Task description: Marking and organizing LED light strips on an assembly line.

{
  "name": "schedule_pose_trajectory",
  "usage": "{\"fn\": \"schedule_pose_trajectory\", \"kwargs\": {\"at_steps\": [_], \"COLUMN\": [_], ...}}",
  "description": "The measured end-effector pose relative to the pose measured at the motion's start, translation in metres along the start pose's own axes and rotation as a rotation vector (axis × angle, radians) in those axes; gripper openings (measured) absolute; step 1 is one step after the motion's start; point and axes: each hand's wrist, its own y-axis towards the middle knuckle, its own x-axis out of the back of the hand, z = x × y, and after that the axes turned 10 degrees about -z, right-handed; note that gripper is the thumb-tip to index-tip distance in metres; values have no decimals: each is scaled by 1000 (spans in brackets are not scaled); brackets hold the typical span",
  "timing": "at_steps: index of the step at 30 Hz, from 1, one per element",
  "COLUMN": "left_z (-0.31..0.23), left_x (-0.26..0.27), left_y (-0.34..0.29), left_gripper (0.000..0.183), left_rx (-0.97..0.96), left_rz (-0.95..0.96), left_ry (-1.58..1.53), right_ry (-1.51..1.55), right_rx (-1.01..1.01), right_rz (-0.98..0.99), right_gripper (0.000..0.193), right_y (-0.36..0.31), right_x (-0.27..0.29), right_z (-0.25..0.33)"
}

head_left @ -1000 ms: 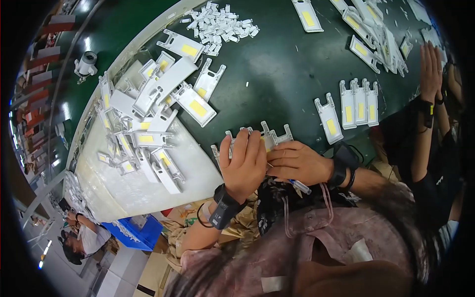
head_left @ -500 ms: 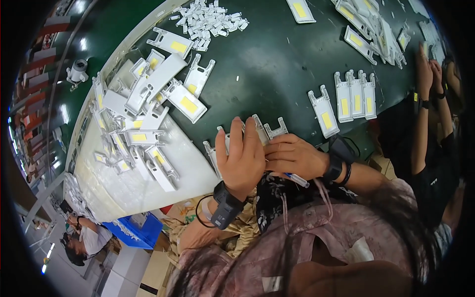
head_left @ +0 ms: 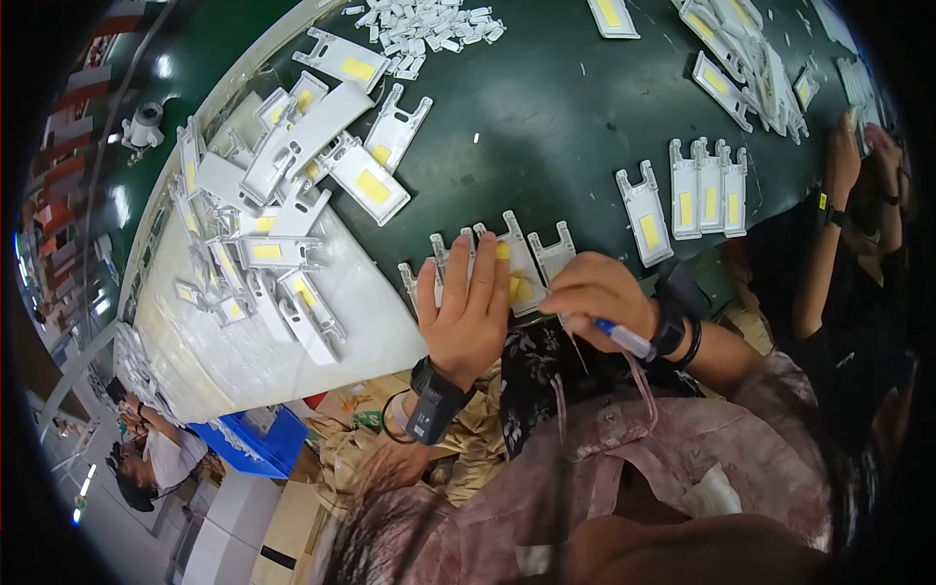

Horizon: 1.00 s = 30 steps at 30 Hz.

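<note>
My left hand (head_left: 460, 317) lies flat, fingers stretched, over a row of white plastic plates with yellow patches at the table's near edge. It covers much of several plates. One plate (head_left: 519, 255) shows just right of its fingers, with a loose yellow piece (head_left: 525, 289) at its lower part. My right hand (head_left: 609, 300) is curled, fingertips close to the rightmost plate (head_left: 554, 252) of the row. A slim pen-like tool (head_left: 629, 339), blue and clear, is held in it, angled back toward the wrist; its exact kind cannot be made out.
A heap of similar plates (head_left: 283, 180) spreads at the left, partly over a pale wrapped slab (head_left: 356, 336). Small white pieces (head_left: 429, 27) lie at the far side. Finished-looking plates (head_left: 707, 190) stand in a row at right. A co-worker's hands (head_left: 846, 156) work at far right.
My right hand has moved slightly right, off the plates it covered, and the pen-like tool shows more. My left hand has shifted a little left, uncovering a plate with yellow pieces.
</note>
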Motion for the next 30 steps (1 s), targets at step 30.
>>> {"fn": "schedule_pose_trajectory", "kwargs": {"at_steps": [30], "left_z": [9], "left_x": [0], "left_y": [4], "left_gripper": [24], "left_rx": [5], "left_rz": [-44], "left_ry": [-129], "right_ry": [-208], "right_rx": [-71], "right_rz": [29], "right_gripper": [16], "right_y": [31], "right_x": [-17], "right_z": [-20]}}
